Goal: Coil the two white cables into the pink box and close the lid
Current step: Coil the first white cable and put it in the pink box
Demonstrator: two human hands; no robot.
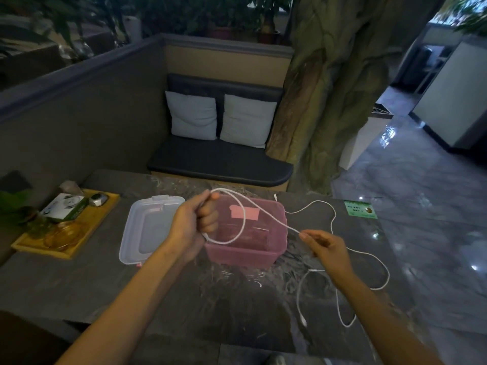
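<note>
The open pink box stands at the middle of the dark stone table. Its translucent lid lies flat to the left of it. My left hand is closed on a white cable above the box's left rim, and one loop of it hangs over the box. My right hand pinches the same cable right of the box. A second white cable lies loose on the table below my right hand. More white cable trails across the table to the right.
A wooden tray with a tissue box, an ashtray and a glass dish sits at the table's left. A green card lies at the far right. Behind the table are a cushioned bench and a tree trunk. The table's right edge drops to a glossy floor.
</note>
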